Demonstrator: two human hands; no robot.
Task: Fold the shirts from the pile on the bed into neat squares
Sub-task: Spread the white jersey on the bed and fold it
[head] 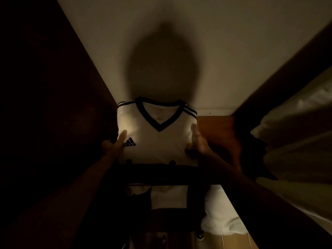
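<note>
A folded white jersey [156, 141] with a dark V-neck collar, striped shoulders and a black logo lies flat on a wooden shelf [215, 126] inside a dim closet. My left hand [114, 142] grips the jersey's left edge, thumb lying on top by the logo. My right hand [199, 142] holds its right edge beside an orange crest, thumb on top; the fingers are hidden beneath the cloth. Both forearms reach in from below.
A dark panel [53, 105] walls the left side and a pale back wall [197, 51] rises behind the shelf. A dark shelf edge [161, 173] crosses under the jersey, with more light garments [167, 196] below. Pale bedding [296, 132] bulges at the right.
</note>
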